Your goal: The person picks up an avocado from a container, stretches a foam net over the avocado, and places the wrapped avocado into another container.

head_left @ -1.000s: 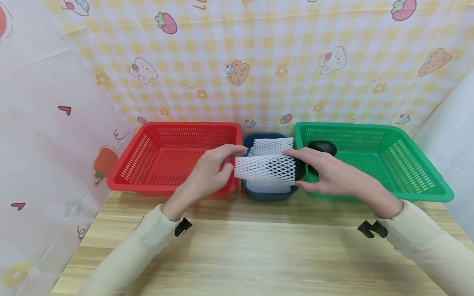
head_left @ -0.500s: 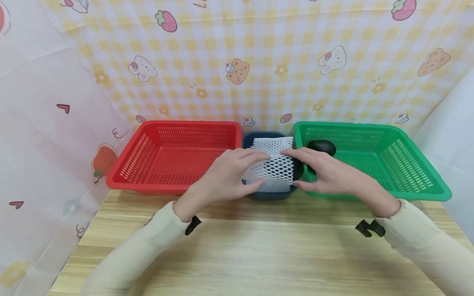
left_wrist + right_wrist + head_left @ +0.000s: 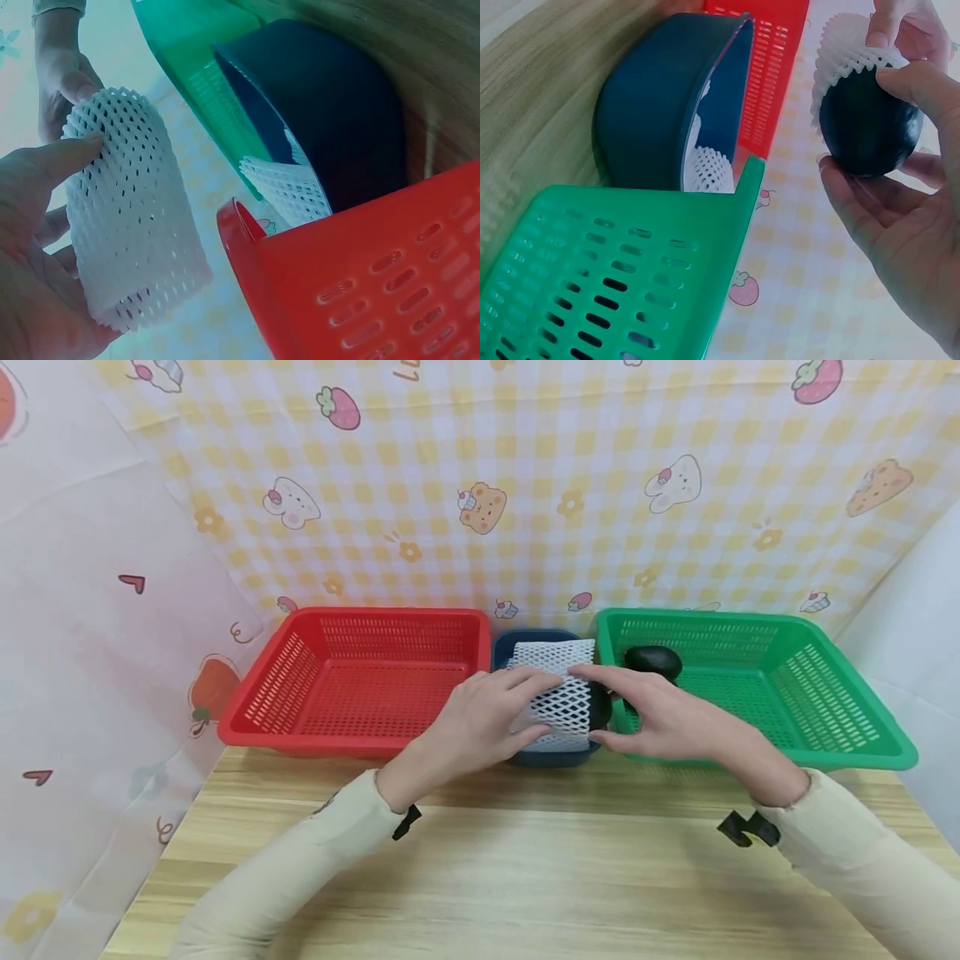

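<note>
A white foam net sleeve [image 3: 566, 710] is partly over a dark, smooth oval fruit [image 3: 866, 127] that looks like an avocado. My left hand [image 3: 483, 714] holds the sleeve, thumb on one side and fingers on the other, as the left wrist view shows. At the sleeve's mouth, my right hand [image 3: 663, 714] grips the fruit's bare dark end between thumb and fingers. Both hands hold them above a navy bin [image 3: 551, 758], in which more foam net sleeves [image 3: 289, 191] lie. The covered end of the avocado is hidden by the net.
To the left stands a red basket [image 3: 352, 746]. On the right, a green basket [image 3: 821, 693] holds a second dark oval fruit [image 3: 652, 660] and another dark shape partly hidden by my right hand. A wooden table [image 3: 495, 877] lies in front; a patterned cloth [image 3: 525, 543] hangs behind.
My left hand has moved right from the sleeve's far left end to around its middle. The right hand and the avocado have shifted slightly left.
</note>
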`<state>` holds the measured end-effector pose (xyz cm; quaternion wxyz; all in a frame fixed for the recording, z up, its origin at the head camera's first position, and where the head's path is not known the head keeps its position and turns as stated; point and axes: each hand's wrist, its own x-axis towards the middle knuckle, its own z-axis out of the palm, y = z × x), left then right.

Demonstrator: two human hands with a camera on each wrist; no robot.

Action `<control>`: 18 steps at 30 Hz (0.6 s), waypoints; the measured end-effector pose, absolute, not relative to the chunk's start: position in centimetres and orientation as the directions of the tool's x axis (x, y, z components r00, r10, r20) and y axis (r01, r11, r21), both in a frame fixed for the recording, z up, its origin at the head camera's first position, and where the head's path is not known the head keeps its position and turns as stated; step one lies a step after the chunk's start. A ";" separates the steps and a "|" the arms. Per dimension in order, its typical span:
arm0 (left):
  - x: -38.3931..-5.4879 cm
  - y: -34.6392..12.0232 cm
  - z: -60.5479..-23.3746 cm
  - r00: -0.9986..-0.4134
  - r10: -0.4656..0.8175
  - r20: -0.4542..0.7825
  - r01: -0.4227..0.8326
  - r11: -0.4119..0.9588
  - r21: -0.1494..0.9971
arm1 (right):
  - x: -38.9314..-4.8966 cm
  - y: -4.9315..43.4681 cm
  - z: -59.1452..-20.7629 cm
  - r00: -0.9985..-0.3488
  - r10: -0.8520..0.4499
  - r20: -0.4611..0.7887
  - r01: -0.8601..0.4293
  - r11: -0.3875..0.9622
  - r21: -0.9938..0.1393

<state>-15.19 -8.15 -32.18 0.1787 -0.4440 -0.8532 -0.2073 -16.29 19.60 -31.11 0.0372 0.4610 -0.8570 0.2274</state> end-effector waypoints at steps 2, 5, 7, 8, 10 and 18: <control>-15.2 -8.2 -32.2 -0.542 0.678 0.497 0.831 0.519 0.200 | -16.2 19.7 -31.2 -0.587 -0.759 0.281 -0.797 0.480 -0.368; -15.2 -8.2 -32.3 -0.545 0.670 0.504 0.829 0.521 0.204 | -16.1 19.8 -31.3 -0.612 -0.737 0.289 -0.776 0.488 -0.400; -15.2 -8.3 -32.3 -0.547 0.666 0.506 0.828 0.521 0.208 | -16.0 19.9 -31.3 -0.624 -0.723 0.296 -0.764 0.485 -0.425; -15.2 -8.3 -32.3 -0.549 0.665 0.506 0.827 0.521 0.212 | -16.0 20.0 -31.4 -0.629 -0.717 0.300 -0.759 0.481 -0.439; -15.2 -8.3 -32.3 -0.553 0.665 0.501 0.824 0.523 0.216 | -16.0 20.0 -31.5 -0.631 -0.709 0.315 -0.754 0.465 -0.465; -15.4 -8.5 -32.1 -0.557 0.655 0.510 0.825 0.504 0.255 | -16.1 20.1 -32.1 -0.634 -0.661 0.400 -0.734 0.353 -0.580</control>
